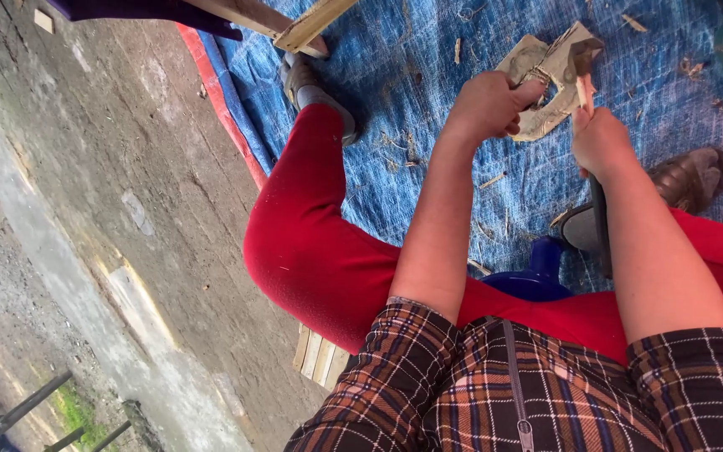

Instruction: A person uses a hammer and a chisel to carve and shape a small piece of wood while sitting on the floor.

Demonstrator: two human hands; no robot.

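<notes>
Along the left side runs bare concrete floor point(85, 209), rough and stained, with a strip of grass and some dark metal bars at the lower left corner. A blue woven tarp point(428, 75) with a red border lies over the floor from the top middle to the right edge, and thin wood shavings point(492, 180) are scattered across it. At the tarp's top edge, pale wooden slats point(311, 25) jut into view beside a purple cloth.

The person sits with legs in red trousers point(311, 234) stretched over the tarp, one grey shoe point(307, 84) near the tarp's upper left and a brown shoe point(696, 176) near its right edge. A stack of pale boards shows under the near knee, at the tarp's lower edge, and a blue plastic object point(537, 272) sits between the legs. Plaid sleeves fill the bottom right.

The left hand point(491, 105) is closed around one side of an irregular, pale piece of wood point(550, 75), holding it just above the tarp near its upper right. The right hand point(600, 142) is closed in a fist just beside it, gripping a long dark blade point(601, 226) that runs down along the forearm; its pale upper end point(584, 88) rests against the wood.

As a judgement, the carving is part-way along: the wood already has hollows and cut faces and chips lie about, yet its outline is ragged and its final form cannot be told.
</notes>
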